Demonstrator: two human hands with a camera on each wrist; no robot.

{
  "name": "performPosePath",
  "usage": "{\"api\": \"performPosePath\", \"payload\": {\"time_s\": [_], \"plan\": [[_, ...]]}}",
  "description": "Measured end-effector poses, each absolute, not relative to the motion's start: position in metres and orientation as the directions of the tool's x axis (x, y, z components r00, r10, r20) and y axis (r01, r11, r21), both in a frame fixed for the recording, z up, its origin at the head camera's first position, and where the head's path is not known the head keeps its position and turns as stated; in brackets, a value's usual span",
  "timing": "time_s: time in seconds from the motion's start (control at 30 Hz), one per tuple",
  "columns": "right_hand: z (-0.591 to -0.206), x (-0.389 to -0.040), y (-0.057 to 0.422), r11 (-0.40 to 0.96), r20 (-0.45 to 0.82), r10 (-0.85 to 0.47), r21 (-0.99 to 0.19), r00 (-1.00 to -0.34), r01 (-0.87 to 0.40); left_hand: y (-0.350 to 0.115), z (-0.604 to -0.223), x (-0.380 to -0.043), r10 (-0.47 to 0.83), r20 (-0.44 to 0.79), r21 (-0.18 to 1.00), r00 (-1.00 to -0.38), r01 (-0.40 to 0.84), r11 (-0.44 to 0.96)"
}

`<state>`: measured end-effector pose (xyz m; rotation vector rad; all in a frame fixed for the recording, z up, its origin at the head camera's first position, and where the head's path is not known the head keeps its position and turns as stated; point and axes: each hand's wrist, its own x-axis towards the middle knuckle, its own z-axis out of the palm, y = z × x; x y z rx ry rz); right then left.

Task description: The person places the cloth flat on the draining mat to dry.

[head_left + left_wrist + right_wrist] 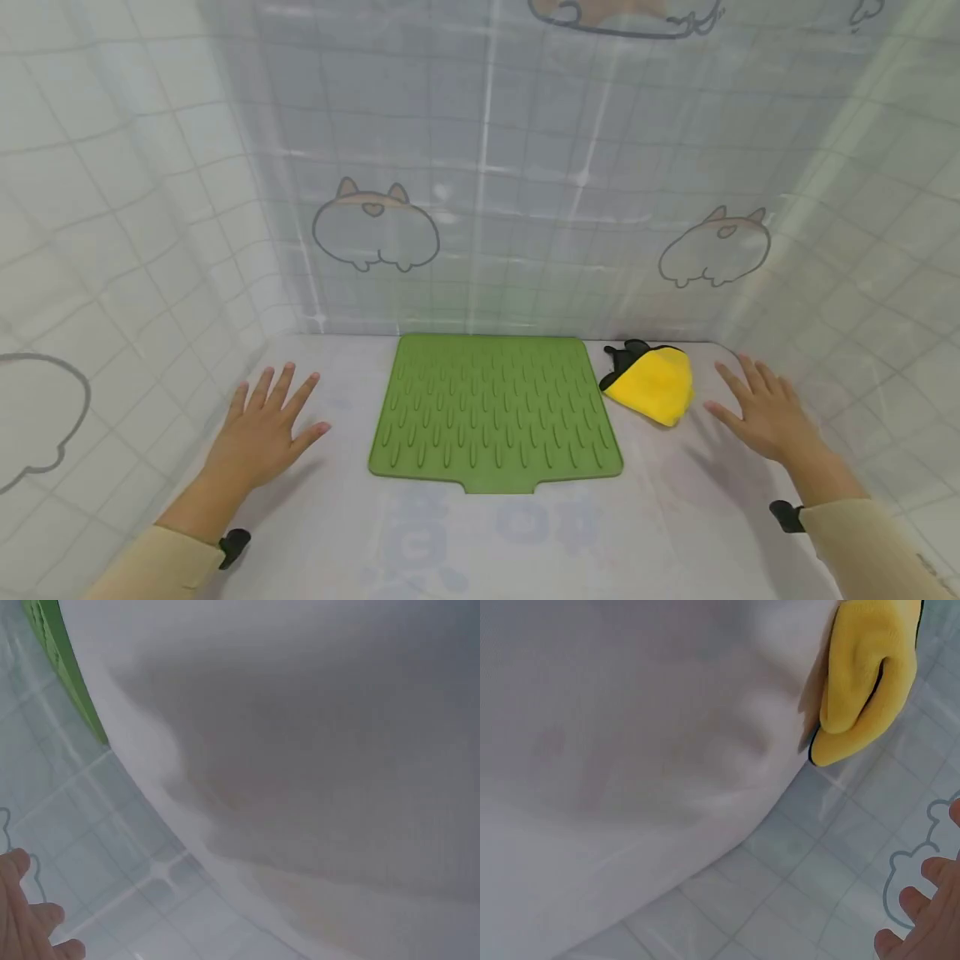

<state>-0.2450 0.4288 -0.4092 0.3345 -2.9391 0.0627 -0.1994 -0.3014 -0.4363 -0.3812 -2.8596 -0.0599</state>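
Observation:
My left hand [258,433] is held with fingers spread to the left of a green ridged mat [495,408], apart from it and holding nothing. On the other side, my right hand [768,412] also has its fingers spread, just right of a folded yellow and black cloth [656,387], with a gap between them. The mat lies flat, its short tab toward me. In the right wrist view the yellow cloth [866,682] shows its folds and dark edging, and several fingertips [915,904] appear at the lower right. The left wrist view catches only a green mat edge [71,675].
A pale tabletop [495,542] with faint printed shapes lies under everything. Grid-patterned curtains with corgi drawings rise at the back [525,250], on the left [135,250] and on the right [892,292]. Both hands cast shadows on the table.

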Motion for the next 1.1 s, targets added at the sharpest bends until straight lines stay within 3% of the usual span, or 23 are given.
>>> {"api": "performPosePath", "payload": {"time_s": [0.43,1.1], "plan": [[-0.416,-0.245,0.413,0.972,0.188,-0.189,-0.105,-0.964,-0.211,-0.283,-0.442,-0.197,0.217,0.162,0.107,-0.963,0.236,0.966],[-0.426,-0.253,0.384,0.936,-0.031,-0.098,-0.344,-0.995,-0.081,-0.24,-0.45,-0.199,0.255,0.022,0.235,-0.967,0.253,0.939]]}}
